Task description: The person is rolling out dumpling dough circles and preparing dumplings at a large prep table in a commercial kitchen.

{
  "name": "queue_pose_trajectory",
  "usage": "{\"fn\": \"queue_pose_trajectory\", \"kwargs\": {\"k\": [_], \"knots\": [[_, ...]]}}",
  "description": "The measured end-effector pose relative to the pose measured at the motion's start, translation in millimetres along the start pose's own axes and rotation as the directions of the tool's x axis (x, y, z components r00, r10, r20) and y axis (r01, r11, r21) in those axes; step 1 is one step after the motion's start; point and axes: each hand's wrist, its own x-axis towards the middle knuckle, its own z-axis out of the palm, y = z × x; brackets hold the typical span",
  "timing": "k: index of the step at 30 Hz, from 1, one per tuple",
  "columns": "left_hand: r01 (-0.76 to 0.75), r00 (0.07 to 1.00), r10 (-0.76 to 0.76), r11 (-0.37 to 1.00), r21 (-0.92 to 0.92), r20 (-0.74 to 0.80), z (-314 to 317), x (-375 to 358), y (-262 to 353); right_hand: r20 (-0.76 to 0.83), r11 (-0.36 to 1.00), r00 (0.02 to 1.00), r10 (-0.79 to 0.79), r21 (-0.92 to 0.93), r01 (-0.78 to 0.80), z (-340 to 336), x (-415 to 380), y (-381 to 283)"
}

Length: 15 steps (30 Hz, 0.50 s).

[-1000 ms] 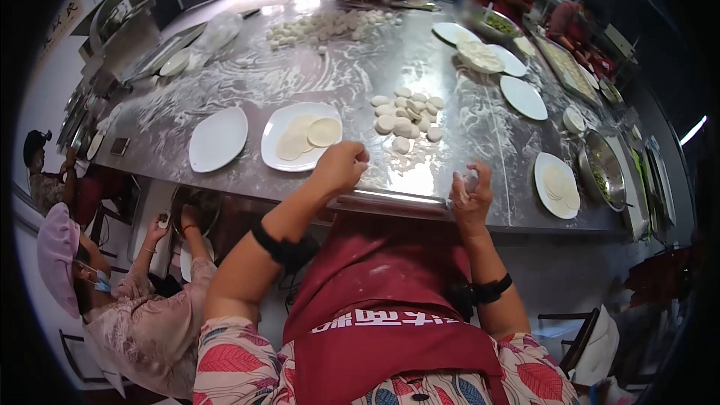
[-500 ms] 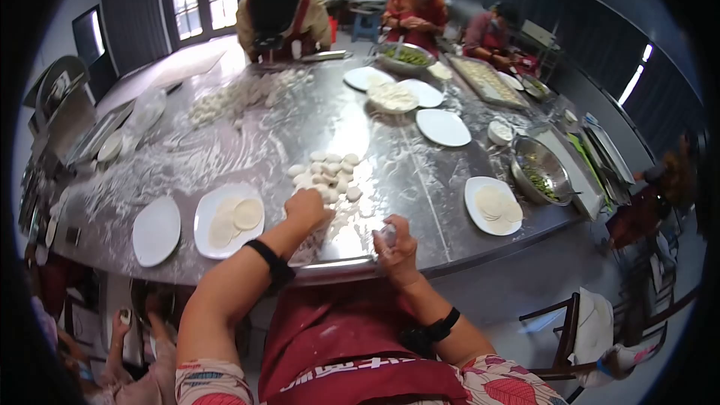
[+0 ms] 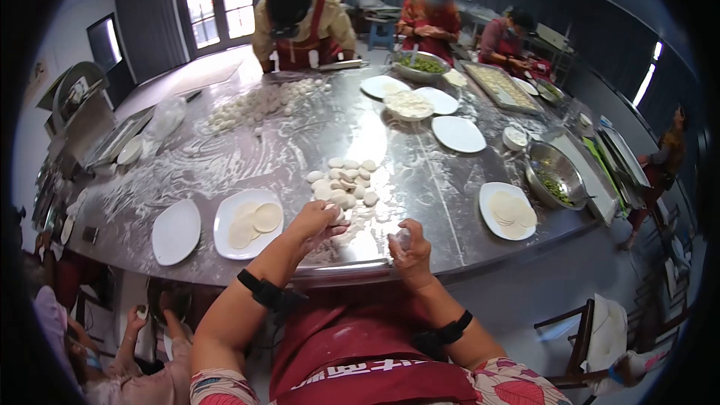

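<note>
Several white dough pieces [image 3: 349, 177] lie in a loose cluster on the floured metal table [image 3: 300, 142]. Just below the cluster, my left hand [image 3: 321, 223] has its fingers curled round a small pale dough piece [image 3: 339, 216]. To the right, near the table's front edge, my right hand [image 3: 410, 249] is raised with bent fingers round a small greyish object [image 3: 403, 238], too blurred to identify. A white plate with flat round wrappers [image 3: 256, 225] sits left of my left hand; another plate with wrappers [image 3: 512, 210] is right of my right hand.
An empty white plate [image 3: 177, 232] lies at the left. A steel bowl with green filling [image 3: 556, 175] stands at the right. More dough pieces [image 3: 262, 101], plates and a tray [image 3: 501, 88] are farther back. Three people work across the table; others are at the lower left and far right.
My left hand has lifted from the near side of the dough cluster with a dough piece in its fingers. My right hand stays near the table edge. The whole view has shifted slightly.
</note>
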Motion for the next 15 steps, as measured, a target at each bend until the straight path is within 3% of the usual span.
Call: {"fn": "queue_pose_trajectory", "kwargs": {"k": [3, 10, 12, 13, 15], "knots": [[-0.047, 0.998, 0.050, 0.997, -0.068, 0.033, -9.9, -14.7, -7.2, 0.058, 1.000, 0.998, 0.029, 0.005, -0.030, -0.4, -2.3, 5.9], [-0.125, 0.992, 0.126, 0.985, 0.120, 0.004, -24.3, -27.6, -20.2, 0.045, 0.997, 0.999, -0.023, -0.074, 0.027, 3.7, -1.9, 18.7], [-0.145, 0.989, 0.147, 0.984, 0.100, -0.012, -29.1, -24.1, -20.5, 0.040, 0.995, 0.998, -0.043, -0.091, 0.046, 4.4, -3.3, 20.9], [-0.149, 0.988, 0.152, 0.983, 0.107, -0.018, -29.4, -24.3, -16.8, 0.049, 0.998, 0.996, 0.068, -0.021, -0.067, 3.1, -4.3, 17.6], [-0.164, 0.986, 0.167, 0.981, 0.100, -0.021, -31.8, -23.9, -10.1, 0.052, 0.997, 0.999, 0.011, -0.071, -0.007, 2.7, -2.3, 15.0]]}}
